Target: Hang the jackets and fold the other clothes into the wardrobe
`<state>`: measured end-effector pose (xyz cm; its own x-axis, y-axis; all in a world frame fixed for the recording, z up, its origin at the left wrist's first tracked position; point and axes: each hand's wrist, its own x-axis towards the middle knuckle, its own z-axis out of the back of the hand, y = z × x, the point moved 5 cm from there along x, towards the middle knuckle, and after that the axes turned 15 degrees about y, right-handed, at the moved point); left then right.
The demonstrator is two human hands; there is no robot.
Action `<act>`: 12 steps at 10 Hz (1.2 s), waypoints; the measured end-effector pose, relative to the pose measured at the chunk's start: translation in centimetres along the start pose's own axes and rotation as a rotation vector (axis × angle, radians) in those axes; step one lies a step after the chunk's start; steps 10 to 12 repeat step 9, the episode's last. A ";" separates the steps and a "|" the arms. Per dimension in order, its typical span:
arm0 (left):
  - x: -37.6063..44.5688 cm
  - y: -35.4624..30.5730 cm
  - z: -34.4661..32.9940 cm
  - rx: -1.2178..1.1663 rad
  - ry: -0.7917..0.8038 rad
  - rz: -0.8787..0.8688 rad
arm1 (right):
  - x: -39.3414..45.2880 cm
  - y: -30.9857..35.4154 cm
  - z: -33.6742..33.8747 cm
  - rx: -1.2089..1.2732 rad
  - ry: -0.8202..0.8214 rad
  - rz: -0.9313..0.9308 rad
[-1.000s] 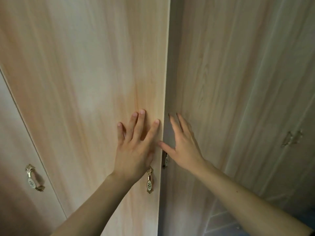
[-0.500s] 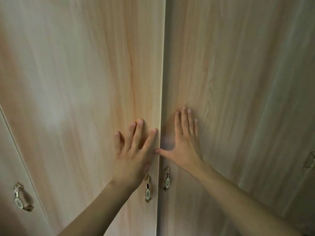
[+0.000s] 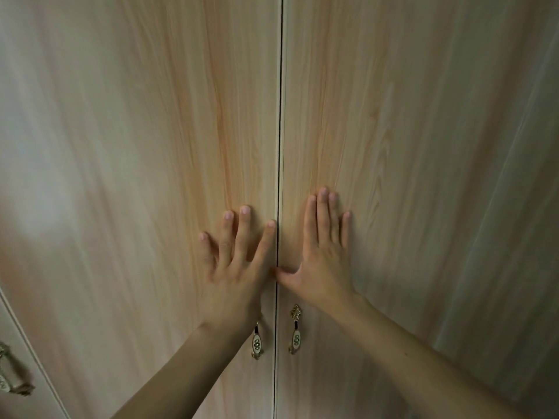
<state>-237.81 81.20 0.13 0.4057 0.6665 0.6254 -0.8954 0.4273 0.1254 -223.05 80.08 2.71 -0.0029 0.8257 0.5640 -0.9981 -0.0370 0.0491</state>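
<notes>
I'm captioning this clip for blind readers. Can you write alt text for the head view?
Left hand and right hand press flat on two closed wooden wardrobe doors, either side of the seam. Two ornate handles hang just below the hands.

No text, label, brand, number or sign can be read anywhere in the view. The doors (image 3: 151, 176) are marked only by wood grain. On the pale oval plates of the handles (image 3: 295, 331) small dark ornaments are seen, but they are too small to be made out as letters or figures.
</notes>
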 end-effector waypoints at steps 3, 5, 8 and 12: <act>0.1 -0.2 0.5 0.034 -0.005 0.027 | -0.1 0.2 0.3 -0.004 0.029 -0.017; -0.3 -0.1 1.3 0.036 0.176 0.027 | -1.6 -0.1 2.7 0.045 0.134 0.071; -2.8 1.2 5.1 -0.417 0.326 0.091 | -6.1 -0.5 4.5 0.158 0.345 0.052; -2.7 2.8 6.5 -0.490 0.320 0.132 | -6.4 -0.6 5.0 0.182 0.354 0.008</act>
